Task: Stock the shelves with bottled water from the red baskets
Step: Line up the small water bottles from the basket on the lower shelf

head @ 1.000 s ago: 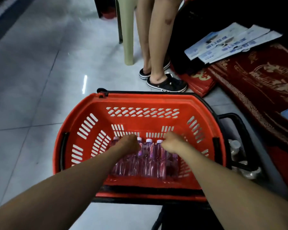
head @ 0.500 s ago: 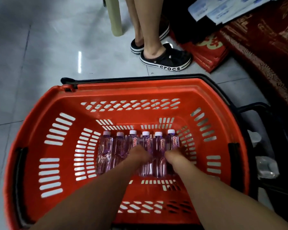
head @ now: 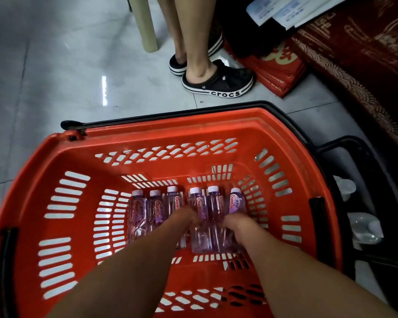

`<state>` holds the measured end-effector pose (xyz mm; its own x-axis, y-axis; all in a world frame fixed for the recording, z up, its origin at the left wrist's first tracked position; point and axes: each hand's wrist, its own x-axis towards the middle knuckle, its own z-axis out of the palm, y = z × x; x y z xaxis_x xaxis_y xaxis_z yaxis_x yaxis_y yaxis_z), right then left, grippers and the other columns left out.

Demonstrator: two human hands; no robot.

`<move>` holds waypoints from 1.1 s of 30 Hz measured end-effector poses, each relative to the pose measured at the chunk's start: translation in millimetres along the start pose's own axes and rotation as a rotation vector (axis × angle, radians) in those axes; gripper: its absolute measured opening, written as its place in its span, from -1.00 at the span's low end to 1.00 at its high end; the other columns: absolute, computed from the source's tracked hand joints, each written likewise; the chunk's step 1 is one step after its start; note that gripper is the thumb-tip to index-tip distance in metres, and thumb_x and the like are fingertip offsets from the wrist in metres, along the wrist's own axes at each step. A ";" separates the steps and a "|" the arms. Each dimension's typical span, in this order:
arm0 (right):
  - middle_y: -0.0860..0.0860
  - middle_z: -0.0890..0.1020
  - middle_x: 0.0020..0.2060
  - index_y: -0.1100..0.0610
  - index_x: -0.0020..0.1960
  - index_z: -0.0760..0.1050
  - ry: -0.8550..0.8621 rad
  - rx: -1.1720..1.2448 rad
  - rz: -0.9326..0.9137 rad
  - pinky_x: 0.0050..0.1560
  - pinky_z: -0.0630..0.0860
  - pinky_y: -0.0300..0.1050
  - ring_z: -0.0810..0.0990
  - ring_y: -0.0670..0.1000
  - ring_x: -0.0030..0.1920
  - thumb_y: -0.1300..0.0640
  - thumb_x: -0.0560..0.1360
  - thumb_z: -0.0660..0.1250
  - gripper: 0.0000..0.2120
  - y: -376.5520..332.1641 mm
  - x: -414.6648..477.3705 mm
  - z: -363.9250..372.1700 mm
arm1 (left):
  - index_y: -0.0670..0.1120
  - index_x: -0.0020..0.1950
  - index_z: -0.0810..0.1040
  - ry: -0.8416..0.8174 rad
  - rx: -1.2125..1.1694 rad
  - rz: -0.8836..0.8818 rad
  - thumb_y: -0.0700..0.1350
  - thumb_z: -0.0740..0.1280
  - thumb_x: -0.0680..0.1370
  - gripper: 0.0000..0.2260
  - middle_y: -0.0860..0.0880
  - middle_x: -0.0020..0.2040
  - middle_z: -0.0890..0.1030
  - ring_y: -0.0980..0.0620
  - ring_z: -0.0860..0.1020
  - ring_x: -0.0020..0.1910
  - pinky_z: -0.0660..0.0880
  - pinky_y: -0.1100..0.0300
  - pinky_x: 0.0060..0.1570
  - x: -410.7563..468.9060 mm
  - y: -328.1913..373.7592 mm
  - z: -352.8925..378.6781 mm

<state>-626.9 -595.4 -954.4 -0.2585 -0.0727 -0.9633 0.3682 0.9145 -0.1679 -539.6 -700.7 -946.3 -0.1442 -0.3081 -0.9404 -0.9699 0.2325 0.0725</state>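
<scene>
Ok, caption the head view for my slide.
Left hand and right hand reach among six water bottles lying in a red basket.

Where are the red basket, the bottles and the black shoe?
basket (head: 193, 127), head view, far rim.
bottles (head: 157, 206), head view, one bottle's label.
shoe (head: 232, 79), head view, black upper.

Row of bottles (head: 173, 204) in basket (head: 170, 132); clogs (head: 225, 84) (worn) on floor (head: 55, 76) behind basket.
</scene>
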 end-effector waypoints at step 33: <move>-0.10 0.70 -0.04 -0.06 0.11 0.46 0.330 0.396 -1.177 0.11 0.60 0.05 0.68 -0.04 -0.02 0.17 0.12 0.54 -0.41 41.2 -375.4 -148.0 | -0.16 0.15 0.61 -0.211 -0.786 1.202 -0.10 0.71 0.10 -0.34 -0.19 0.04 0.66 -0.13 0.67 -0.04 0.60 -0.10 -0.04 -338.1 61.6 -67.8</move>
<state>-646.9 -471.5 -568.7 -0.7941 -0.5986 -0.1049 -0.0073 0.1821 -0.9833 -563.9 -644.7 -601.3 -0.9683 -0.1401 -0.2066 -0.1511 -0.3302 0.9318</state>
